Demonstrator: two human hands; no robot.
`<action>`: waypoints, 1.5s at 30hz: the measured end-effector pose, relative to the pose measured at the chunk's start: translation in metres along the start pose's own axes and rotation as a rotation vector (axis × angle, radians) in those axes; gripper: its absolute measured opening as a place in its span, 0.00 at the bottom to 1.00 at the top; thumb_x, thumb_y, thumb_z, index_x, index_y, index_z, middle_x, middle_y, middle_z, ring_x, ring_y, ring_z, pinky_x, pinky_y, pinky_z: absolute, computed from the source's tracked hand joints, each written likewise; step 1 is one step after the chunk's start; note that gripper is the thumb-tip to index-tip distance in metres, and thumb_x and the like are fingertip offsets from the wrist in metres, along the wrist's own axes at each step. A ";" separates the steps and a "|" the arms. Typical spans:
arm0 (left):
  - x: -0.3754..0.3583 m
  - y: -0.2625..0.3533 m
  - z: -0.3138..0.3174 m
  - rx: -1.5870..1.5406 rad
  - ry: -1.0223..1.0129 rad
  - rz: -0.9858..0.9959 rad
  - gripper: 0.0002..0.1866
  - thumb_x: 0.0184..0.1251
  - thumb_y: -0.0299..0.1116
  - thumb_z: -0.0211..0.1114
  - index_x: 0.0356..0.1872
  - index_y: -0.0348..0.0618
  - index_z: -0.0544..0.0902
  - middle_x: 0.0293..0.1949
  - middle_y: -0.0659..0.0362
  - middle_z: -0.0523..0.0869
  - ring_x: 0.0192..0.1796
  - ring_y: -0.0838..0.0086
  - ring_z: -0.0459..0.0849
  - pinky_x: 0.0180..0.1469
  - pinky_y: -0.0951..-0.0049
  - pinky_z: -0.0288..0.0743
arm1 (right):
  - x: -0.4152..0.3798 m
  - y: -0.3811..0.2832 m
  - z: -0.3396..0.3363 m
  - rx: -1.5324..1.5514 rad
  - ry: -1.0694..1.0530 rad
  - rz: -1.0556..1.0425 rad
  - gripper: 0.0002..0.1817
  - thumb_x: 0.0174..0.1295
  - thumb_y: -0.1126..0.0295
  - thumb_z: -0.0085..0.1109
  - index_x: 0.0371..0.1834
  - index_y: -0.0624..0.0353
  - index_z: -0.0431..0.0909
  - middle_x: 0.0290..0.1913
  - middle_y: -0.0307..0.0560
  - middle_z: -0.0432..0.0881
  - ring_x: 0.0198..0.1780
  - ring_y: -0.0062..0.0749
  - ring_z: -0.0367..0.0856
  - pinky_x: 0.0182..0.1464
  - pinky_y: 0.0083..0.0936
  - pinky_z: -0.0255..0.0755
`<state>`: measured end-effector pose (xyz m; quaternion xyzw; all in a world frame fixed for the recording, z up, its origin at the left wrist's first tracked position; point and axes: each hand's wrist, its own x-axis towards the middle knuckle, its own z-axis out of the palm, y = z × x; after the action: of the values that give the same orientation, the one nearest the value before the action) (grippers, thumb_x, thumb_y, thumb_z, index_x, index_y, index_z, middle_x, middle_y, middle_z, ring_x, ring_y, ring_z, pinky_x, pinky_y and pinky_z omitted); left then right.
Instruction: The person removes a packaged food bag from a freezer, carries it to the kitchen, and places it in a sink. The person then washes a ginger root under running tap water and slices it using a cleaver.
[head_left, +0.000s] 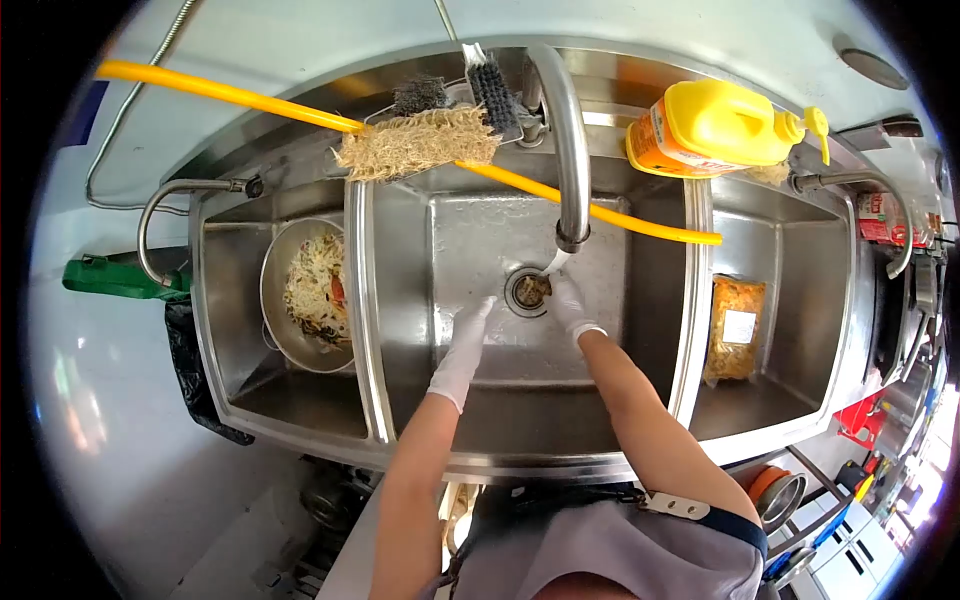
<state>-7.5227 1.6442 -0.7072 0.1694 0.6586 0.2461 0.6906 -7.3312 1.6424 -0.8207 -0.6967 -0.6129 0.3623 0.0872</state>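
Both hands wear white gloves and reach into the middle basin of a steel sink [500, 350]. My right hand [570, 303] is beside the drain [525, 291], right under the faucet [572, 150], with water running by its fingertips. Its fingers touch or hold a small brownish clump [532, 291] over the drain; whether they grip it is too small to tell. My left hand [473, 325] hovers over the basin left of the drain, nothing visible in it, its fingers close together and pointing forward.
A metal pot [277, 300] with food scraps sits in the left basin, a labelled food bag [735, 330] in the right one. A straw-coloured scrubber [420, 143], yellow hose [630, 222], dark brushes [490, 95] and yellow jug [715, 120] lie along the back.
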 end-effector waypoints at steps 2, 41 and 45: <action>0.023 -0.018 -0.009 0.303 0.028 0.271 0.22 0.66 0.32 0.58 0.59 0.34 0.70 0.55 0.50 0.77 0.56 0.64 0.75 0.60 0.70 0.67 | -0.005 -0.009 -0.008 0.302 -0.016 0.080 0.22 0.48 0.74 0.63 0.48 0.65 0.71 0.42 0.54 0.77 0.45 0.44 0.76 0.49 0.32 0.71; -0.109 0.114 0.013 -0.048 -0.063 0.778 0.21 0.63 0.29 0.62 0.56 0.36 0.72 0.49 0.56 0.79 0.50 0.76 0.76 0.56 0.79 0.69 | -0.037 -0.116 -0.194 1.297 -0.129 0.101 0.11 0.58 0.71 0.58 0.40 0.65 0.74 0.34 0.41 0.79 0.32 0.22 0.76 0.36 0.20 0.72; -0.094 0.091 0.097 0.412 -0.014 0.588 0.17 0.63 0.25 0.59 0.52 0.32 0.72 0.42 0.59 0.79 0.43 0.79 0.76 0.47 0.77 0.72 | -0.036 -0.121 -0.181 1.401 -0.003 0.084 0.11 0.59 0.71 0.55 0.41 0.66 0.74 0.32 0.42 0.79 0.30 0.22 0.76 0.34 0.19 0.71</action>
<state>-7.4384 1.6743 -0.5716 0.4889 0.6130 0.2950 0.5460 -7.3152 1.6964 -0.6072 -0.4989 -0.2078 0.6762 0.5007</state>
